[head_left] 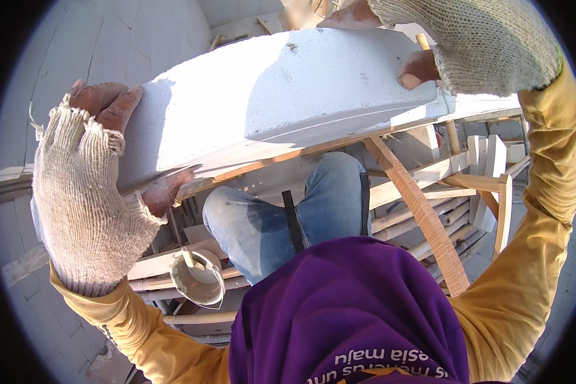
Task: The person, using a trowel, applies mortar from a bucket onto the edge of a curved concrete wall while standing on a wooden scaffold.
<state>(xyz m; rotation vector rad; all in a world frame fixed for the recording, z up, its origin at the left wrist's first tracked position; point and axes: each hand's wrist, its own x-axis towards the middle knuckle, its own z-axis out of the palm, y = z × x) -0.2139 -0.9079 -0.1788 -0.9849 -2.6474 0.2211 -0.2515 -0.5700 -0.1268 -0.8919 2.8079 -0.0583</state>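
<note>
A long white lightweight concrete block [237,96] lies across the top of a wall in front of me, partly in sun and partly in shadow. My left hand [96,185], in a cream knitted fingerless glove, grips its left end, thumb on the near side and fingers over the top. At the right end my right hand [467,51], gloved alike, clasps the block with its thumb on the near top edge and fingers toward the far side. The block's underside and the far fingertips are partly hidden.
Below hangs or stands a mortar-smeared bucket [198,278] with a handled tool in it. Bamboo poles [422,224] and timber form scaffolding around my legs. A diagonal wooden plank [419,214] crosses at the right. A pale block wall [102,51] rises at the far left.
</note>
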